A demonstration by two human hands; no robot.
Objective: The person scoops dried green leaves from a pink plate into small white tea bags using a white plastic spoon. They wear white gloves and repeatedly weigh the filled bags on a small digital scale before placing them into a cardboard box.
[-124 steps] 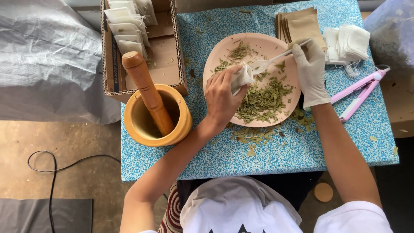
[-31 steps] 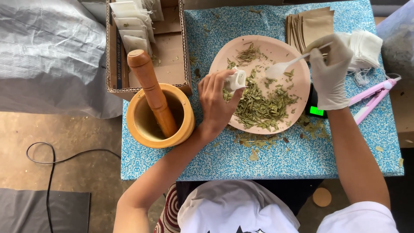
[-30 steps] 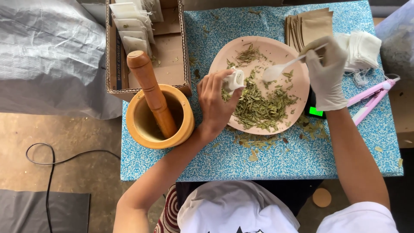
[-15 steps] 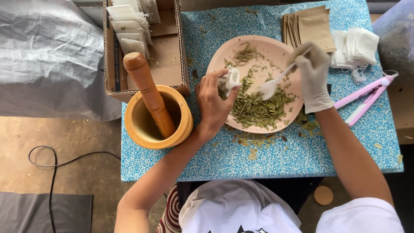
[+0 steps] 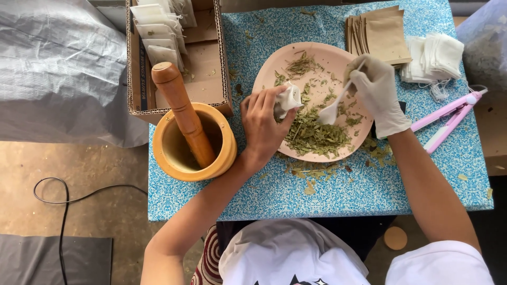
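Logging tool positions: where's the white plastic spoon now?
Head view: white plastic spoon in the gloved right hand, bowl down on the dried green leaves in the round pink plate.

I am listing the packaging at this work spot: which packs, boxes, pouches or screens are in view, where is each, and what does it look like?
Cardboard box: far left of the table, open, brown, with filled white sachets stacked inside.
Brown paper pouches: far side, flat, fanned stack.
Empty white sachets: right of the pouches, small, stringed pile.
White sachet: pinched in the left hand over the pink plate.
Screen: none visible.
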